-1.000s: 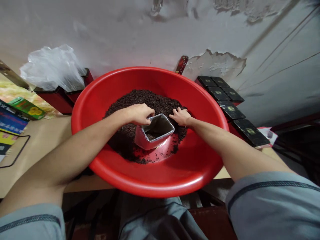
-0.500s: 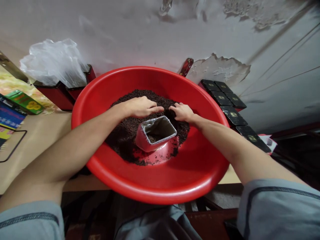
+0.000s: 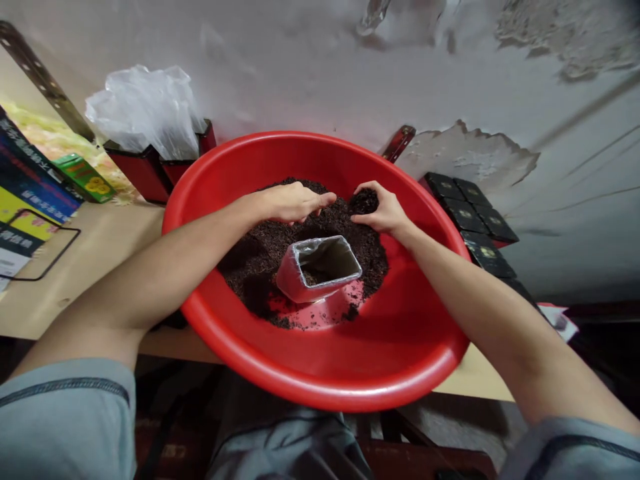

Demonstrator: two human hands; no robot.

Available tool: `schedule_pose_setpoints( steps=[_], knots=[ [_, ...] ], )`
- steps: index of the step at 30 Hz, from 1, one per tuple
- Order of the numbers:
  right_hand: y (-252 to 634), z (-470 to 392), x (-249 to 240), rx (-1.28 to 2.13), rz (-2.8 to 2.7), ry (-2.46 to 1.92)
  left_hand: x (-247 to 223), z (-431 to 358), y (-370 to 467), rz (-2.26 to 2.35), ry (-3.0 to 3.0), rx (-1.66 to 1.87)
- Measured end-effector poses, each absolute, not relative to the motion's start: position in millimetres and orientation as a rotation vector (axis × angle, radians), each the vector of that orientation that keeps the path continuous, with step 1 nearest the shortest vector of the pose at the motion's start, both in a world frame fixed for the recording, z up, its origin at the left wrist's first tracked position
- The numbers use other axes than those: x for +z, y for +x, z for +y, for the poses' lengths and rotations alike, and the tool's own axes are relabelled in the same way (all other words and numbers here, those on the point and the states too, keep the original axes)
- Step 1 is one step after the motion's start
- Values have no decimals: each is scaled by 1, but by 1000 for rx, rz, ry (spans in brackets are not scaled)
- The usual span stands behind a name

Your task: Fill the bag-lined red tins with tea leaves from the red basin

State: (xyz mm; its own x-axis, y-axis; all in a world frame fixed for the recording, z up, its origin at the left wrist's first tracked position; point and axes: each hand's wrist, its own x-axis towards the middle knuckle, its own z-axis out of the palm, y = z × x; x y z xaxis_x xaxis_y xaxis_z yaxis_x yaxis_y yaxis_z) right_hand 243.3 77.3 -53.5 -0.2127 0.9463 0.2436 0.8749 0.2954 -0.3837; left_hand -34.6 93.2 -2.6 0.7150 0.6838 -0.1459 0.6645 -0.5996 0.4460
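Note:
A large red plastic basin [image 3: 320,387] holds a heap of dark, shredded loose tea leaves [image 3: 260,253]. Standing in the leaves is a red box lined with clear plastic [image 3: 295,280], its top open and some leaves inside it. My right hand [image 3: 383,210] is cupped around a clump of the leaves at the far right of the heap, thumb and fingers curved about it. Palm down, my left hand [image 3: 295,202] hovers over the heap behind the box, its fingers partly stretched toward my right hand; its palm is hidden.
Left of the basin, dark red boxes [image 3: 137,173] stand with a bundle of clear plastic bags [image 3: 147,110] on top. A green box [image 3: 84,177] and a printed carton [image 3: 30,180] are farther left. Several black-topped boxes [image 3: 465,213] line the right side by the peeling wall.
My right hand has turned and now cups a clump of leaves. My left hand has lifted slightly over the heap. The view has shifted a little to the left.

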Motion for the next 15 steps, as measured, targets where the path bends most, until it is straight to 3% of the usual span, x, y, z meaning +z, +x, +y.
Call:
schedule_pose_setpoints(
  steps=[7,15],
  knots=[
    [206,33,-19,433,-2134,-1381,0,98,-39,1235,2340,29],
    [179,14,-22,874,-2307,-884,-2,102,-42,1275,2296,-16]
  ],
)
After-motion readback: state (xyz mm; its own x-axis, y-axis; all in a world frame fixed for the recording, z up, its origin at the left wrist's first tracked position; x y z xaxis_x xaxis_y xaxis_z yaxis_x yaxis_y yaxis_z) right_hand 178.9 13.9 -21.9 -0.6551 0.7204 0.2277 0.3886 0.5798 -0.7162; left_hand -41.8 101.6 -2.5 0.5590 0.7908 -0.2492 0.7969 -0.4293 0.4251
